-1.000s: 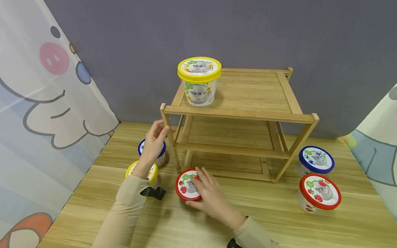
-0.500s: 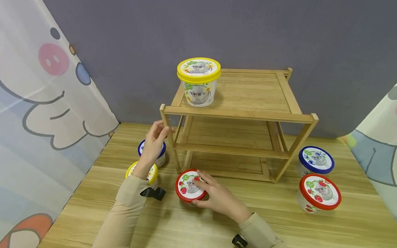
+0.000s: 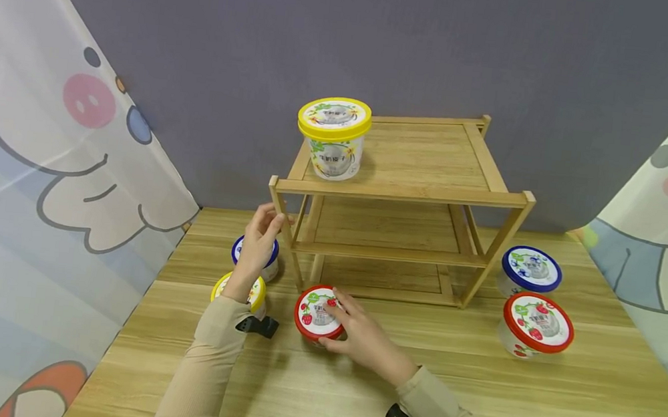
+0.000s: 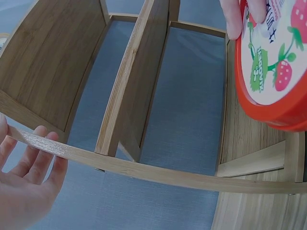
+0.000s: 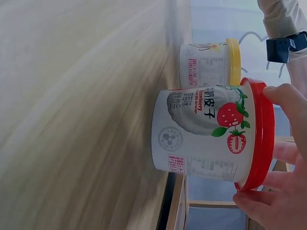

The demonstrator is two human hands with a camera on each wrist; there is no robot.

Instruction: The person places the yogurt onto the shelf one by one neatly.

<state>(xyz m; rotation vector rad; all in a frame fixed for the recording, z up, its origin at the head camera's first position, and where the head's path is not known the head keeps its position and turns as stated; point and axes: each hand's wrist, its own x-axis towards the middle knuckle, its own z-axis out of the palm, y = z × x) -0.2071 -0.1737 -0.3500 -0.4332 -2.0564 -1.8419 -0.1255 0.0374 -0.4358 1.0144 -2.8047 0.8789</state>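
My left hand (image 3: 256, 248) grips the front left post of a three-tier bamboo shelf (image 3: 430, 154); in the left wrist view its fingers (image 4: 41, 160) wrap behind the wooden post. A white paper ice cream tub (image 3: 314, 314) with a red strawberry lid stands in front of the shelf's left foot. The right hand (image 3: 366, 339) holds this tub by its lid, the thumb on one side of the rim and the fingers on the other. Seen from the right wrist, the tub (image 5: 206, 132) has its base right at the tabletop.
One yellow-lidded tub (image 3: 333, 138) stands on the shelf's top left. Left of the shelf are a blue-lidded tub (image 3: 270, 268) and a yellow-lidded tub (image 3: 258, 293), partly behind the left arm. To the right stand another blue-lidded tub (image 3: 532, 268) and a red-lidded tub (image 3: 537, 325).
The right hand has shifted slightly on the red-lidded tub, its fingertips drawing back toward the lid's right rim. The left hand stays on the shelf post.
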